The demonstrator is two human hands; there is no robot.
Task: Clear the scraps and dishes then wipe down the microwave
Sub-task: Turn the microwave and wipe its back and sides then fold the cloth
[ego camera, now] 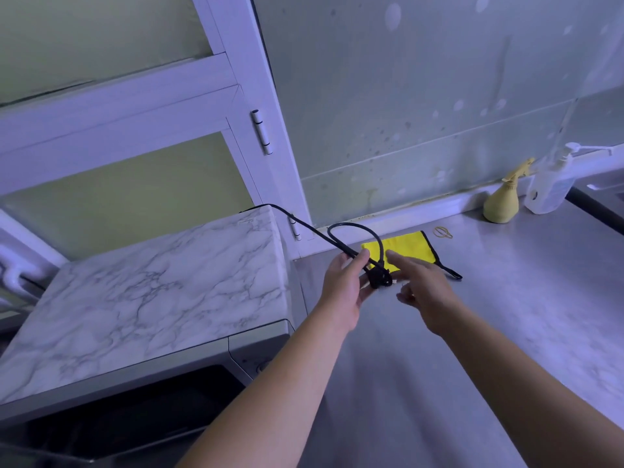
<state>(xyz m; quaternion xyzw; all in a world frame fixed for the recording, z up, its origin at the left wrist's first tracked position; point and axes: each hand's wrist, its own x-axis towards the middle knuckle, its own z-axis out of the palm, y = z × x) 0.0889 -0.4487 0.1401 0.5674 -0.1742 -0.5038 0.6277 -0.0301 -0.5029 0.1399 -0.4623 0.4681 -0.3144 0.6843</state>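
The left hand point(342, 288) is, it seems, pinching the black cord point(351, 225) in its grip just over the yellow cloth point(408, 246) lying on the surface point(472, 332) beside the microwave point(145, 298). The right hand point(423, 292) is hovering there, grip spread; I'd be holding the cord clear while taking the cloth's edge.

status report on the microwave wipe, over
Left grip holds cord by plug. Right grip open, above cloth. Cloth on counter, not picked up; microwave untouched. Cord loop crosses cloth in view.
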